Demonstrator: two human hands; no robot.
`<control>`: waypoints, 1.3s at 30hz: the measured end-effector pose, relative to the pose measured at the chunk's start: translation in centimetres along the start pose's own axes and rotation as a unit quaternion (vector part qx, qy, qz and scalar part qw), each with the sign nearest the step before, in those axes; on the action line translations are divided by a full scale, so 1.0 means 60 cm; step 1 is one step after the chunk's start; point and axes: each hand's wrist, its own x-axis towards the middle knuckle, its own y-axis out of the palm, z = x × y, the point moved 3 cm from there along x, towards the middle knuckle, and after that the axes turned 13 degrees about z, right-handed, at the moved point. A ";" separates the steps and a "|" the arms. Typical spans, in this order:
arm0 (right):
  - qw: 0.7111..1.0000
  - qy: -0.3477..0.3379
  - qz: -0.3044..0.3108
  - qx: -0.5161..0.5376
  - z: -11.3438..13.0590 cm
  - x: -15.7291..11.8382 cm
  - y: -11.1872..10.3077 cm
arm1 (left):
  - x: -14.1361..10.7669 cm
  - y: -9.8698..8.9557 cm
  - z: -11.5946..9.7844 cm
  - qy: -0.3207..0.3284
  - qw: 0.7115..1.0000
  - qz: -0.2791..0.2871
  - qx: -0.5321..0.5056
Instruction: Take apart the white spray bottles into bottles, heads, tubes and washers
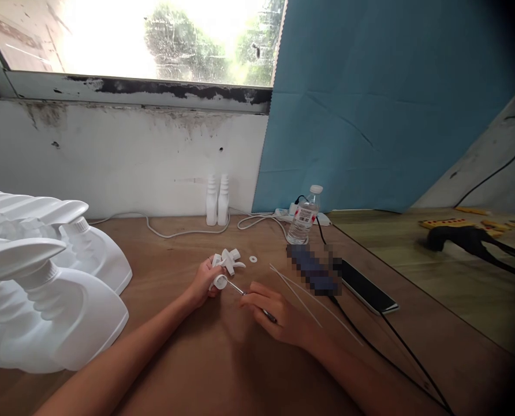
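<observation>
My left hand is closed around a white trigger spray head, its round collar turned toward my right hand. My right hand grips a slim screwdriver-like metal tool; its exact kind is hard to make out. The tool's thin shaft reaches to the opening of the collar, where the tip cannot be seen clearly. On the table just beyond lies a small white ring washer. Two thin white tubes cross each other to the right of my right hand.
Large white spray bottles crowd the left side. Two small white bottles stand against the wall. At right are a clear water bottle, a blurred-out dark blue item, a phone and cables. A white cord runs along the back.
</observation>
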 end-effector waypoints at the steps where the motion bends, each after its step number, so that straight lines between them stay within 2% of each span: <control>1: 1.000 0.009 -0.003 0.027 -0.001 -0.001 -0.004 | 0.000 0.001 0.000 -0.005 1.000 0.007 0.006; 8: 0.980 0.089 -0.005 0.178 -0.010 0.000 -0.023 | 0.002 0.002 -0.004 -0.045 0.996 0.057 0.044; 11: 0.963 0.108 -0.034 0.243 -0.019 0.000 -0.018 | 0.003 0.001 -0.006 -0.056 0.995 0.068 0.047; 13: 0.940 0.110 -0.070 0.317 -0.031 -0.001 -0.010 | 0.003 0.001 -0.007 -0.065 0.994 0.073 0.042; 16: 0.885 0.095 -0.114 0.441 -0.048 0.001 0.005 | 0.003 0.000 -0.007 -0.073 0.994 0.075 0.029; 18: 0.853 0.085 -0.127 0.499 -0.052 0.003 0.012 | 0.004 -0.001 -0.007 -0.071 0.995 0.075 0.018; 20: 0.837 0.079 -0.130 0.526 -0.051 0.006 0.017 | 0.004 -0.001 -0.007 -0.066 0.995 0.074 0.008; 28: 0.848 0.100 -0.120 0.506 -0.045 0.010 0.025 | 0.000 0.003 -0.009 -0.058 0.997 0.055 -0.005; 32: 0.840 0.113 -0.108 0.519 -0.050 0.009 0.032 | -0.001 0.003 -0.006 -0.029 0.999 0.028 -0.001; 36: 0.826 0.120 -0.200 0.513 -0.063 0.005 0.019 | 0.008 -0.021 -0.006 0.053 0.997 -0.057 0.019; 39: 0.836 0.161 -0.287 0.439 -0.080 -0.005 0.002 | 0.015 -0.052 -0.012 0.108 0.984 -0.130 0.058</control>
